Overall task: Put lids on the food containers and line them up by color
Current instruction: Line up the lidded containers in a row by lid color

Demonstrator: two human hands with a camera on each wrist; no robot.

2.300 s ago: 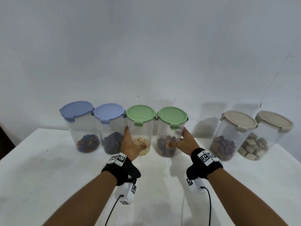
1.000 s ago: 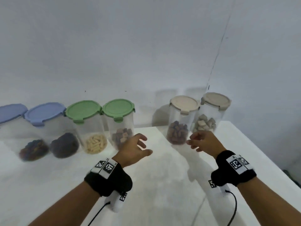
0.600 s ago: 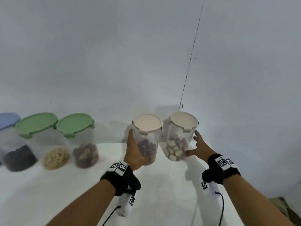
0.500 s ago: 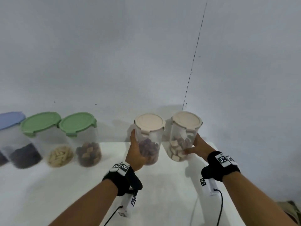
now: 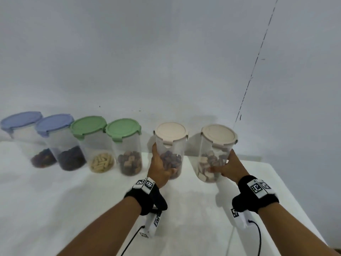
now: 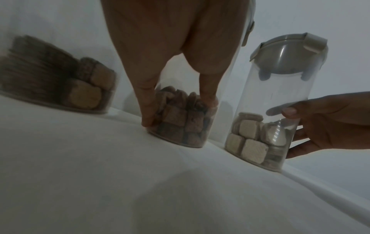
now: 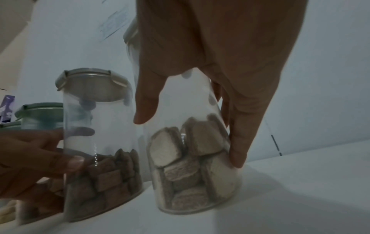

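Lids all on; you're lining up. Left hand (image 5: 160, 169) grips one beige-lid container (image 5: 170, 150), right hand (image 5: 227, 166) the other (image 5: 215, 154). Next: slide both toward the green-lid container (image 5: 127, 145) beside your left grip.

Six lidded containers (image 5: 127, 145) upright, color-paired row

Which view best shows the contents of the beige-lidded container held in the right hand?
The right wrist view: the pale blocks fill the frame close up, through the clear wall. The left wrist view shows them smaller, at the side. In the head view, the right hand partly covers them.
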